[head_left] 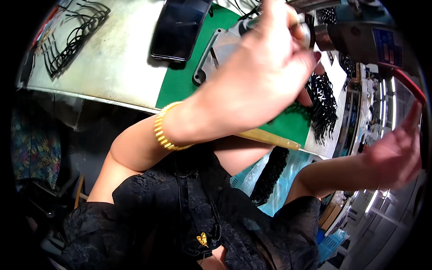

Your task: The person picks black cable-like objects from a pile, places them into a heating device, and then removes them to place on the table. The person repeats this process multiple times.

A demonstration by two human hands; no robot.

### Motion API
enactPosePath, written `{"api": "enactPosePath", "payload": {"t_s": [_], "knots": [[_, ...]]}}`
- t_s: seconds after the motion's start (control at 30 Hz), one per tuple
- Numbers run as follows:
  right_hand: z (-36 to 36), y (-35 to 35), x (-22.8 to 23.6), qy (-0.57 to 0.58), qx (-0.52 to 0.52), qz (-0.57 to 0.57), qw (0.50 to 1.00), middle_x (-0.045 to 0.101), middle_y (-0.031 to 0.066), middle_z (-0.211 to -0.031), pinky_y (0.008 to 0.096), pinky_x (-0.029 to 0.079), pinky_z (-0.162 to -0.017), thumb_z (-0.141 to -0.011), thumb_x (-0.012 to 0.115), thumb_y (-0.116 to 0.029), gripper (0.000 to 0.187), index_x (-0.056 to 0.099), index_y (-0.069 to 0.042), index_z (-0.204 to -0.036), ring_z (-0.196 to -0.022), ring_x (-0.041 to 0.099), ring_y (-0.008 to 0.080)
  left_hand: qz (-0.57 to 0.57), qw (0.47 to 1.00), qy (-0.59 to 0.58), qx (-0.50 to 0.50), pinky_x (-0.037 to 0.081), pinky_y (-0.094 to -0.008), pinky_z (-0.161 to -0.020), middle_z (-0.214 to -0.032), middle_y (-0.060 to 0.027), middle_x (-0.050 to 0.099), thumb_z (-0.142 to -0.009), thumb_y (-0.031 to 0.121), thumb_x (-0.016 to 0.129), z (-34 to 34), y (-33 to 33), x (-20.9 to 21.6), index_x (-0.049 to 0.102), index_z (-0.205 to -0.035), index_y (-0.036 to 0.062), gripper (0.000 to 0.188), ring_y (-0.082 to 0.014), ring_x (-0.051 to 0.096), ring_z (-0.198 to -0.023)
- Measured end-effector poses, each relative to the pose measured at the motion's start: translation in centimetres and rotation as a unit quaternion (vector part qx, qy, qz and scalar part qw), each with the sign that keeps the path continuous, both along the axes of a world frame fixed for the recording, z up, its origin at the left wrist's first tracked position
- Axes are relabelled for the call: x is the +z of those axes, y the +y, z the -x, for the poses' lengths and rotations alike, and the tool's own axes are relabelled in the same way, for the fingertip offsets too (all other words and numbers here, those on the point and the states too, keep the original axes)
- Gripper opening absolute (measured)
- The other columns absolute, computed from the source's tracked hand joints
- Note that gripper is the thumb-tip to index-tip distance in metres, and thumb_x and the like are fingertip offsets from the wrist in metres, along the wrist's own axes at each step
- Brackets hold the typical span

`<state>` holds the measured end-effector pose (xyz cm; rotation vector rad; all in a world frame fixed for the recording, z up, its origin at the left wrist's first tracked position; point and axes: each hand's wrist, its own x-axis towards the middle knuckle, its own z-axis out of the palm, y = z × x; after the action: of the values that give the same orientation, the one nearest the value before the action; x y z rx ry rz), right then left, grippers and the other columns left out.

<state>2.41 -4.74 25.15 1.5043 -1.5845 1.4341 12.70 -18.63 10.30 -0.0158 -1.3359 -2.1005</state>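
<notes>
My left hand, with a gold bracelet on the wrist, reaches over a grey metal machine base on a green mat. Its thumb and fingers close together beside the machine's metal parts; whatever they pinch is hidden. At the far right, my right hand is raised and blurred. Its fingertips are by the lower end of a red lever handle, and I cannot make out whether they grip it. Just right of my left hand lies a bunch of small, shiny black pieces.
A black phone lies on the mat's left edge. Thin black curved pieces lie bundled at the table's far left. A yellowish tapered strip runs along the front edge. Below hangs blue plastic with a black bundle.
</notes>
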Motion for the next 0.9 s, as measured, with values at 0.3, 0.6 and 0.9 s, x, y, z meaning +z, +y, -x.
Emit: {"api": "enactPosePath", "payload": {"t_s": [0.3, 0.6, 0.9], "knots": [[-0.8, 4.5, -22.9, -0.17, -0.041, -0.461, 0.87, 0.061, 0.0098, -0.09, 0.0348, 0.051, -0.072, -0.087, 0.068, 0.0, 0.012, 0.067, -0.005, -0.098, -0.08, 0.062, 0.0271, 0.115, 0.992, -0.055, -0.025, 0.054, -0.0349, -0.064, -0.097, -0.0164, 0.06, -0.09, -0.002, 0.058, -5.7, -2.8, -1.2, 0.028, -0.121, -0.0023, 0.043, -0.0235, 0.065, -0.074], [-0.7, 4.5, -24.2, -0.122, -0.031, -0.446, 0.886, 0.059, 0.0092, -0.087, 0.0367, 0.051, -0.073, -0.084, 0.07, -0.002, 0.013, 0.067, -0.006, -0.096, -0.083, 0.061, 0.0286, 0.152, 0.986, -0.062, -0.023, 0.054, -0.033, -0.075, -0.115, -0.0159, 0.055, -0.087, -0.007, 0.061, -6.5, -3.3, -0.4, 0.025, -0.134, -0.0007, 0.059, -0.0209, 0.062, -0.089], [-1.5, 4.3, -24.8, 0.022, -0.115, -0.448, 0.886, 0.059, 0.0044, -0.082, 0.0341, 0.051, -0.062, -0.079, 0.072, -0.007, 0.012, 0.068, -0.01, -0.09, -0.076, 0.061, 0.0228, 0.143, 0.988, -0.044, -0.037, 0.054, -0.0312, -0.086, -0.133, -0.0153, 0.051, -0.085, -0.011, 0.064, -5.6, -3.5, -0.6, 0.022, -0.148, 0.0009, 0.076, -0.0183, 0.059, -0.105]]}}
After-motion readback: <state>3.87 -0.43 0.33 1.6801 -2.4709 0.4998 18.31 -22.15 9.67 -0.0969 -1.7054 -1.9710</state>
